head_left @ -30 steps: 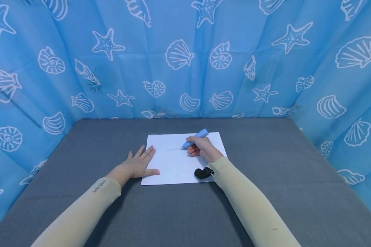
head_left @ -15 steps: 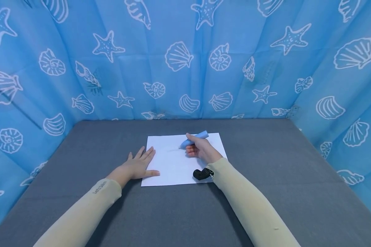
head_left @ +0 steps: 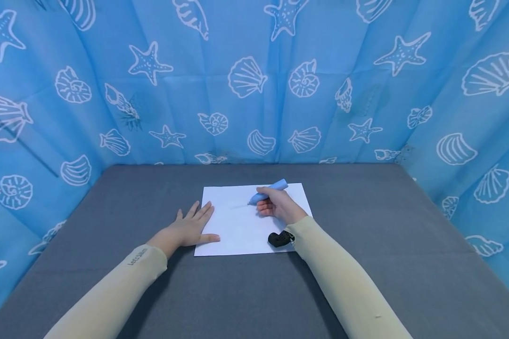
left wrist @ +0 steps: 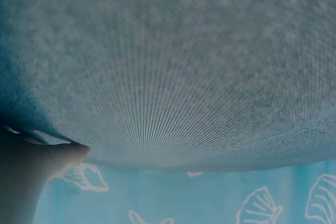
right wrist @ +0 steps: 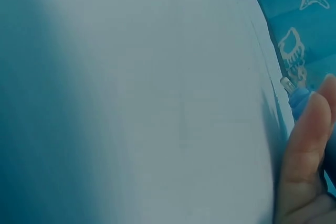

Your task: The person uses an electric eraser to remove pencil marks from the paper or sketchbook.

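Note:
In the head view a white sheet of paper [head_left: 233, 235] lies on the grey table. My left hand [head_left: 188, 230] rests with fingers spread over its left edge, the thumb reaching onto the paper. In the left wrist view a dark thumb [left wrist: 65, 157] shows at the lower left. My right hand [head_left: 280, 205] grips a thick light blue pen-shaped tool [head_left: 278, 184] over the upper right of the sheet. Its narrow pale tip [right wrist: 287, 84] points left, close over the paper. A faint grey mark [head_left: 239, 206] shows on the sheet beside the tip.
A black curved device [head_left: 280, 238] sits at the right wrist, over the paper's lower right part. Beige sleeves [head_left: 335, 268] cover both forearms. A blue curtain [head_left: 254, 113] with white shells and starfish surrounds the table's back and sides.
My right hand with the blue tool has shifted slightly left and then back right. My left hand holds its place on the paper.

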